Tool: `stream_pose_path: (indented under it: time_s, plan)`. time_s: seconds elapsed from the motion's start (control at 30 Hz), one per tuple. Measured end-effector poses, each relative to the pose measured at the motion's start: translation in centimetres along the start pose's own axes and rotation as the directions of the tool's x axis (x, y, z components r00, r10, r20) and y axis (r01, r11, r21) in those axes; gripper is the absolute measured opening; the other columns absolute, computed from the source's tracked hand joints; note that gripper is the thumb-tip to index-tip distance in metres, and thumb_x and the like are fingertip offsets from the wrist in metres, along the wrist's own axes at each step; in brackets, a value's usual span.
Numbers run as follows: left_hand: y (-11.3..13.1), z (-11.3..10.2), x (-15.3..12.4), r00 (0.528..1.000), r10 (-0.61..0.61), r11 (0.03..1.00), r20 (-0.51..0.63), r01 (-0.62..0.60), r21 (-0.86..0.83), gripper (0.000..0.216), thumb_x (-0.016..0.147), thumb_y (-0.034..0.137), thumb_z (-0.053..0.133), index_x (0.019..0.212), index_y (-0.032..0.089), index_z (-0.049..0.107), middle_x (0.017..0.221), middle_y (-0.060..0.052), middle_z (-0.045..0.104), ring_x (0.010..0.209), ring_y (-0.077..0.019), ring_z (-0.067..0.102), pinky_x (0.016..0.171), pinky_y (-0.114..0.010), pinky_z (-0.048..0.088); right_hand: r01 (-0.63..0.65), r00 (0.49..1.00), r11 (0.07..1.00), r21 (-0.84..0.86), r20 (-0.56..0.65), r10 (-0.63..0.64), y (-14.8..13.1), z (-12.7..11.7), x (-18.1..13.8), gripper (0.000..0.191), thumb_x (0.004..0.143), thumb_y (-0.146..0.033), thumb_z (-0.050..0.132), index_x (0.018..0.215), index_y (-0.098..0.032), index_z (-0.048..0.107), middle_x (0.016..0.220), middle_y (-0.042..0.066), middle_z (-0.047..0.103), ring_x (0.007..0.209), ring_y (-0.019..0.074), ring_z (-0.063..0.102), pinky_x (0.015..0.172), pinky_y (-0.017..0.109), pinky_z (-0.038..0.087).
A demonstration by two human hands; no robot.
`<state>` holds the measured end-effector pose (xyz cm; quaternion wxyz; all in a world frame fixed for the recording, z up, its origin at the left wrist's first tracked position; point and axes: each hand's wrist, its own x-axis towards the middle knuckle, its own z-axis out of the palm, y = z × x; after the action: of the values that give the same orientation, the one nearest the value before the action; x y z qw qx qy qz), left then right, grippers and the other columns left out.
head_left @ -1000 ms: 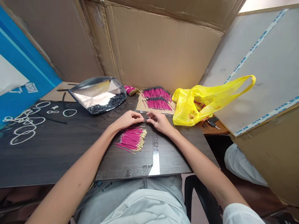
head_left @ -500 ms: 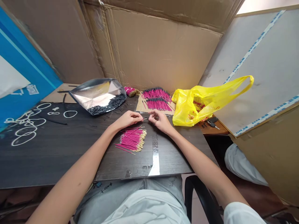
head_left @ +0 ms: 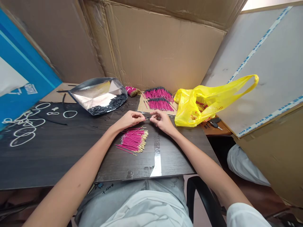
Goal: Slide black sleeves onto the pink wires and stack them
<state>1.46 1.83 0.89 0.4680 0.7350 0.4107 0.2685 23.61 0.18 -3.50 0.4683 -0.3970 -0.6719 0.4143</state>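
Observation:
My left hand [head_left: 131,119] is closed in a pinch on a thin pink wire, most of it hidden by the fingers. Its slim dark and silvery end [head_left: 147,118] shows in the small gap between my hands. Facing it, my right hand [head_left: 162,121] pinches at that end; a small black sleeve seems to be in its fingertips, too small to see clearly. Just below my left hand lies a loose pile of pink wires [head_left: 133,140] with gold-coloured ends pointing right. Beyond my hands, pink wires with black ends [head_left: 159,104] lie in two rows on a cardboard sheet [head_left: 145,108].
A silver-lined bag [head_left: 94,97] of short black sleeves [head_left: 115,102] lies open at the left back, some sleeves spilled beside it. A tied pink bundle [head_left: 132,91] is behind. White rubber bands [head_left: 25,129] lie far left. At right are a yellow plastic bag [head_left: 187,107] and keys [head_left: 215,124].
My hands stay in nearly the same place, fingertips still meeting over the table. The gap between them looks slightly smaller. The camera view has shifted a little.

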Motion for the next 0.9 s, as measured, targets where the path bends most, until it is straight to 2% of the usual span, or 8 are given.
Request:
stream_pose_path:
  time_s: [0.13,0.43,0.6,0.77,0.9]
  plan:
    - [0.0,0.3,0.0,1.0,-0.003,1.0,-0.011,0.003,0.019,0.04,0.079,0.053,0.074,0.081,0.013,0.075,0.059,0.001,0.054,0.051,-0.0091,0.038,0.049,-0.024,0.024,0.03,0.998,0.999,0.013,-0.054,-0.029,-0.1,0.4,-0.2,0.035,0.082,-0.038,0.072,0.11,-0.02,0.061,0.089,0.001,0.066,0.08,0.0148,0.061,0.065,0.025,0.05]
    - [0.3,1.1,0.0,0.997,-0.009,1.0,-0.073,0.008,-0.003,0.04,0.079,0.053,0.073,0.078,0.013,0.069,0.055,0.004,0.047,0.05,-0.0093,0.037,0.049,-0.023,0.024,-0.032,0.996,0.996,0.085,-0.083,0.039,0.2,0.7,-0.2,0.035,0.08,-0.039,0.074,0.107,-0.021,0.06,0.079,-0.002,0.063,0.067,0.0128,0.058,0.053,0.022,0.048]
    - [0.2,1.3,0.2,0.994,0.025,0.998,-0.105,-0.019,0.054,0.041,0.079,0.054,0.072,0.077,0.013,0.07,0.056,0.002,0.051,0.052,-0.0101,0.039,0.049,-0.024,0.026,0.004,0.994,0.996,0.09,-0.111,0.006,0.3,0.9,-0.2,0.036,0.078,-0.032,0.075,0.109,-0.021,0.061,0.082,-0.002,0.064,0.069,0.0121,0.06,0.057,0.023,0.053]
    - [0.1,1.5,0.3,0.986,0.034,0.995,-0.166,-0.018,0.096,0.041,0.081,0.055,0.07,0.077,0.013,0.071,0.052,0.004,0.049,0.049,-0.0101,0.038,0.05,-0.024,0.027,-0.069,0.987,0.967,0.246,-0.123,0.102,0.6,1.0,0.1,0.042,0.076,-0.032,0.077,0.113,-0.021,0.06,0.089,0.001,0.068,0.078,0.0155,0.069,0.06,0.026,0.059]
    - [0.0,1.3,0.2,0.99,0.017,0.998,-0.137,-0.009,0.06,0.041,0.081,0.054,0.071,0.08,0.013,0.071,0.054,0.003,0.049,0.048,-0.0097,0.037,0.048,-0.024,0.025,-0.125,0.984,0.929,0.348,-0.076,0.161,0.7,0.6,0.4,0.046,0.072,-0.034,0.082,0.11,-0.02,0.061,0.082,0.0,0.067,0.077,0.0173,0.07,0.056,0.026,0.06]
